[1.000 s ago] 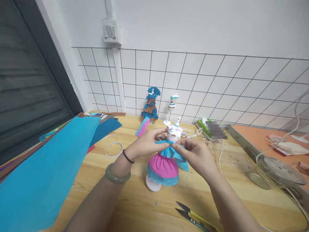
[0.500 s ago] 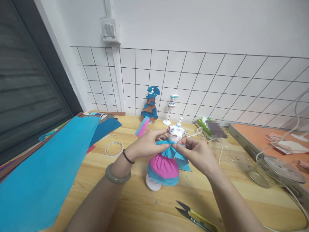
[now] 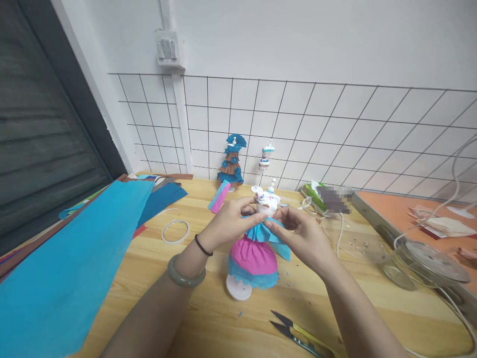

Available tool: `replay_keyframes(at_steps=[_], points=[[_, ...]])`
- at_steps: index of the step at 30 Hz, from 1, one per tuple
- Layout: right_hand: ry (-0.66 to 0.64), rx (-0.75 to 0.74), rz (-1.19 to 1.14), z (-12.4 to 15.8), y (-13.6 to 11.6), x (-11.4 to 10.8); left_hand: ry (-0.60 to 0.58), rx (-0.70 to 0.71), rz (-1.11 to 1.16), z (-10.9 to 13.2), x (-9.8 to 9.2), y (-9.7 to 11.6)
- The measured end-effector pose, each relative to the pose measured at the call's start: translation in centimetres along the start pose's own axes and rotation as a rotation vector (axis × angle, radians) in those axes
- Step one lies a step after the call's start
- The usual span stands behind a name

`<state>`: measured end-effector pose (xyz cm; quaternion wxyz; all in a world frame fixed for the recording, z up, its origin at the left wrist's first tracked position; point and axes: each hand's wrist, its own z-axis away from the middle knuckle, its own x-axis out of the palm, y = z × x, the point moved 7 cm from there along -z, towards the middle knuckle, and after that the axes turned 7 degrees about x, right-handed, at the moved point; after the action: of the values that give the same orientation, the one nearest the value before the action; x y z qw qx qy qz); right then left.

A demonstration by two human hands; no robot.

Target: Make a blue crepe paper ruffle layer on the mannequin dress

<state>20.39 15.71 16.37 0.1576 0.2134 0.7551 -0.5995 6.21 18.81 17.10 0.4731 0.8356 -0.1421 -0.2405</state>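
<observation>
A small dress-form mannequin (image 3: 267,201) stands on the wooden table on a white round base (image 3: 238,288). It wears a pink crepe-paper skirt (image 3: 252,256) with a blue ruffled hem. My left hand (image 3: 229,222) and my right hand (image 3: 298,233) pinch a blue crepe-paper piece (image 3: 265,232) around the mannequin's waist, fingers closed on the paper from either side. My left wrist carries a green bangle (image 3: 185,274) and a black band.
Large blue paper sheets (image 3: 74,263) cover the table's left. Thread snips (image 3: 298,334) lie at the front. A white tape ring (image 3: 175,231), a pink-blue paper roll (image 3: 219,195), two dressed mannequins (image 3: 231,161) by the grid wall, a glue gun (image 3: 316,195) and glass dish (image 3: 428,263) sit around.
The mannequin has tilted slightly left and my hands have shifted a little higher on the blue paper at its waist.
</observation>
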Motion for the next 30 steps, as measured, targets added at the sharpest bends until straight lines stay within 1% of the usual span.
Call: replay_keyframes(at_steps=[2, 4, 5, 7, 9, 10, 15, 18, 21, 25, 30], points=[[0.091, -0.146, 0.068, 0.3, -1.0, -0.6, 0.05, -0.015, 0.002, 0.0, -0.4, -0.2], [0.151, -0.329, 0.131, 1.1, -2.4, -0.9, 0.131, -0.04, 0.001, 0.0, -1.0, -0.5], [0.15, -0.416, 0.161, 1.5, -3.1, -0.9, 0.171, -0.054, -0.002, 0.0, -1.3, -0.6], [0.091, -0.548, 0.221, 2.2, -4.2, -0.3, 0.228, -0.079, -0.019, 0.0, -1.8, -0.8], [0.045, -0.625, 0.279, 2.7, -4.7, 0.4, 0.257, -0.095, -0.039, 0.0, -2.1, -0.8], [0.054, -0.655, 0.311, 2.8, -4.9, 0.5, 0.264, -0.099, -0.046, 0.0, -2.2, -0.8], [0.244, -0.807, 0.503, 3.2, -5.1, 0.8, 0.284, -0.11, -0.028, 0.0, -1.9, -1.1], [0.275, -0.914, 0.573, 3.9, -5.2, 1.2, 0.278, -0.113, -0.009, 0.0, -1.6, -1.3], [0.277, -0.981, 0.587, 4.6, -5.3, 1.5, 0.285, -0.109, 0.0, 0.0, -1.7, -1.2], [0.255, -1.004, 0.567, 5.1, -5.4, 1.7, 0.286, -0.118, 0.017, 0.1, -2.0, -1.0], [0.379, -0.962, 0.595, 4.9, -5.1, 1.2, 0.251, -0.134, 0.048, 0.1, -1.6, -0.6]])
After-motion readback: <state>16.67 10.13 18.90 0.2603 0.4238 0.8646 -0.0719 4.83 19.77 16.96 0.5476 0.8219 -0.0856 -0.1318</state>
